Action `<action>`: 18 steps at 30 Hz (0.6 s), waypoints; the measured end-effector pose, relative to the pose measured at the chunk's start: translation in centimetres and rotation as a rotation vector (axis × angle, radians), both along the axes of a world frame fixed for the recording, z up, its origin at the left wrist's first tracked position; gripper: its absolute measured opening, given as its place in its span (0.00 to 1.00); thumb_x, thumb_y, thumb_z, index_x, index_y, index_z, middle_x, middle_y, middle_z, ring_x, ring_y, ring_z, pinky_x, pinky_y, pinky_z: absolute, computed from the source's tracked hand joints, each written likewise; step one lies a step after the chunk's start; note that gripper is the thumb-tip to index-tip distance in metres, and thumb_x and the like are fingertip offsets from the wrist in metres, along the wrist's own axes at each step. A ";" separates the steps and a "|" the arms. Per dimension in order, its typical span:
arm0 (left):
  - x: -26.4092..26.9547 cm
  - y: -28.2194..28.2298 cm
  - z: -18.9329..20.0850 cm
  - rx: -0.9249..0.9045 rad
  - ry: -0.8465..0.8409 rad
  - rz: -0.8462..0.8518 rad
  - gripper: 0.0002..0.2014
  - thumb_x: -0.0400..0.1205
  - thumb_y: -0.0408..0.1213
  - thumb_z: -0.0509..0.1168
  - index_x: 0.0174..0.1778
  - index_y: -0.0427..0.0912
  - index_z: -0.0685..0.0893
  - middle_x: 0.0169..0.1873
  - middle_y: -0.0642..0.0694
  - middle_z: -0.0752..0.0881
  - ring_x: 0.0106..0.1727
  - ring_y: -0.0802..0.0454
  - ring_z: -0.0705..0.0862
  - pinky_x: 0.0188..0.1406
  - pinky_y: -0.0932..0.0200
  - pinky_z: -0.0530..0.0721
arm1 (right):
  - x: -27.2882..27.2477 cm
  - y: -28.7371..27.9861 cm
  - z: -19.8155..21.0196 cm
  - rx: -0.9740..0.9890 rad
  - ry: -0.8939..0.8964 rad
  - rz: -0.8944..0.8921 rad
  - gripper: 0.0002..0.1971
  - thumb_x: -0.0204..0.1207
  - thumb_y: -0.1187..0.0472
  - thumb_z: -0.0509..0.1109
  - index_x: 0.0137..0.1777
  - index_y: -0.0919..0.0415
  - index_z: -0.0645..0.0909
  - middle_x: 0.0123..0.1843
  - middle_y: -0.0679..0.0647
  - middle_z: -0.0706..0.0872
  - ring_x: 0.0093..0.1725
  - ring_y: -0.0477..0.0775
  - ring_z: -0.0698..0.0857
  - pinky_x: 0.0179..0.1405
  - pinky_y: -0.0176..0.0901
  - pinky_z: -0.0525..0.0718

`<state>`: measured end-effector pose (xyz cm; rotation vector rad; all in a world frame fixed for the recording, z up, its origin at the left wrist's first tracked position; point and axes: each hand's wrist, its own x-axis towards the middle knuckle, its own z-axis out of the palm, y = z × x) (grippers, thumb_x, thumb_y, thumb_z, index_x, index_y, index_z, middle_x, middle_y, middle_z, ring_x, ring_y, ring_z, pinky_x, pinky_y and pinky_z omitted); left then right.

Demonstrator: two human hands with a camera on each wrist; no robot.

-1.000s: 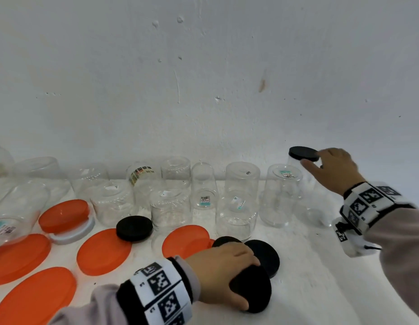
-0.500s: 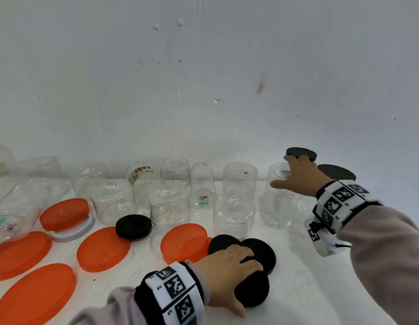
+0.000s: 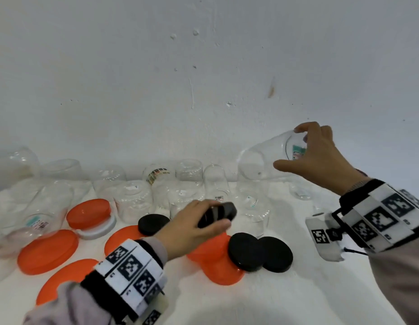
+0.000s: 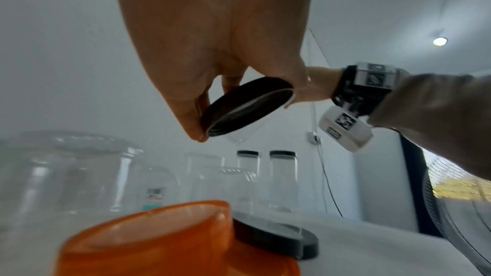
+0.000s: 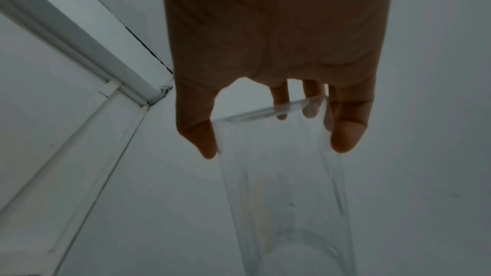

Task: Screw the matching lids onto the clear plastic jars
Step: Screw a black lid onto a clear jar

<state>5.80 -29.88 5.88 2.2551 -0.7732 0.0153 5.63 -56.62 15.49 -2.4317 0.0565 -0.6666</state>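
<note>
L hand [image 3: 192, 227] pinches a black lid [image 3: 217, 214] by its rim, lifted off the white table [image 3: 285, 299], tilted. R hand [image 3: 321, 158] grips a clear jar [image 3: 264, 158] at its base, held in the air, tipped, well above the upturned jars [image 3: 133, 200]. Two black lids [image 3: 260, 254] lie by an orange lid [image 3: 215, 266].

Bare white-walled room [image 3: 156, 78], white tabletop [image 3: 285, 299]

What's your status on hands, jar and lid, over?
Left hand pinches a black lid, lifted. Right hand grips a clear jar by its base, tilted, airborne. Lid and jar apart; nothing between them.
</note>
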 end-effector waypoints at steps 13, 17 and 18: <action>0.7 10.0 2.6 -0.405 0.123 0.453 0.17 0.81 0.59 0.56 0.55 0.55 0.81 0.40 0.58 0.79 0.43 0.59 0.77 0.51 0.60 0.72 | -1.4 9.5 -4.1 0.722 0.437 0.333 0.19 0.71 0.51 0.76 0.56 0.58 0.75 0.41 0.59 0.80 0.35 0.56 0.80 0.45 0.54 0.85; 0.5 11.4 2.5 -0.422 0.160 0.487 0.20 0.79 0.62 0.56 0.58 0.54 0.81 0.49 0.57 0.83 0.51 0.57 0.80 0.58 0.57 0.75 | -1.4 11.5 -6.0 0.779 0.552 0.326 0.23 0.71 0.50 0.75 0.56 0.66 0.74 0.43 0.64 0.81 0.34 0.59 0.82 0.40 0.52 0.82; 0.5 11.7 2.5 -0.420 0.164 0.499 0.20 0.79 0.62 0.56 0.59 0.54 0.81 0.51 0.58 0.83 0.53 0.58 0.80 0.58 0.58 0.75 | -1.5 11.9 -6.4 0.810 0.592 0.336 0.23 0.72 0.51 0.75 0.57 0.66 0.74 0.43 0.64 0.81 0.33 0.59 0.82 0.39 0.52 0.83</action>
